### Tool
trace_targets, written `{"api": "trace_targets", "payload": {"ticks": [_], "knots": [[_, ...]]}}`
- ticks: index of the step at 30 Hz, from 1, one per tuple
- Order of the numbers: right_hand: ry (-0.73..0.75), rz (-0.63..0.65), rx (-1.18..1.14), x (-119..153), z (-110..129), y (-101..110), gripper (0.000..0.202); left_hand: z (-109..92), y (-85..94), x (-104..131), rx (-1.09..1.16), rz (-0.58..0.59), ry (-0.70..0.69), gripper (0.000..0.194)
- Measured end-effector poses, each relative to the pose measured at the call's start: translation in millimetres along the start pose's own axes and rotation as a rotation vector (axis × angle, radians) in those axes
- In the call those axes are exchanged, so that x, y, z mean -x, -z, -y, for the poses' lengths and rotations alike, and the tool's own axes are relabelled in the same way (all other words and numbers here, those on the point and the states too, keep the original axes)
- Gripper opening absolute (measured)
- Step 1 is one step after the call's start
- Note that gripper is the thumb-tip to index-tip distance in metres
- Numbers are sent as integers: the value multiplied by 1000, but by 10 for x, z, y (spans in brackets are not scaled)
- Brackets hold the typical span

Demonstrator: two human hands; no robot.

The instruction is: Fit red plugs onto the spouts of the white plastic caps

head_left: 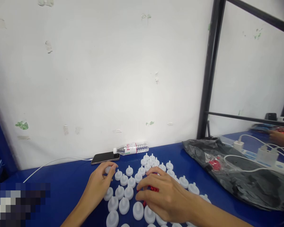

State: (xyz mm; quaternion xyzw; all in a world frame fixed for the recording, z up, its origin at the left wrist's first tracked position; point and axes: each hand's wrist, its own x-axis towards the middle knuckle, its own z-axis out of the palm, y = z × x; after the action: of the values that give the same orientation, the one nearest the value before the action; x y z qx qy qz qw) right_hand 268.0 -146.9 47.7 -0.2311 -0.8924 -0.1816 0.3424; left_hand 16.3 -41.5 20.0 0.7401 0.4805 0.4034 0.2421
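Several white round pieces with a short pointed tip, resembling electric tea lights [124, 205], stand upright on the blue table [59, 192]. At the left edge of the group, my left hand [100, 178] closes thumb and fingers around one white tea light [107, 169], mostly covered by the fingers. My right hand [164, 192] hovers palm down over the middle of the group, its fingers curved and apart. Small red things [153, 189] show between and below these fingers; their kind is hidden by the hand.
A phone [105, 157] on a white cable and a clear water bottle [132, 148] lie by the wall. On the right is a black plastic bag [248, 189] with a clear packet of red bits [215, 164], beside a power strip [282, 167] with chargers. Another person's hand [282, 137] shows far right.
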Motion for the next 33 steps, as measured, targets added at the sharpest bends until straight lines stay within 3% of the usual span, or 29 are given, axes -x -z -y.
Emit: {"api": "trace_targets", "payload": {"ticks": [8, 20, 33], "knots": [[17, -2, 8, 6, 5, 3, 19, 135, -9, -35, -46, 56, 80, 40], [26, -11, -10, 30, -8, -36, 20, 22, -49, 7, -237, 60, 46, 47], [18, 23, -10, 38, -15, -28, 20, 123, -77, -2, -281, 41, 7, 37]]}}
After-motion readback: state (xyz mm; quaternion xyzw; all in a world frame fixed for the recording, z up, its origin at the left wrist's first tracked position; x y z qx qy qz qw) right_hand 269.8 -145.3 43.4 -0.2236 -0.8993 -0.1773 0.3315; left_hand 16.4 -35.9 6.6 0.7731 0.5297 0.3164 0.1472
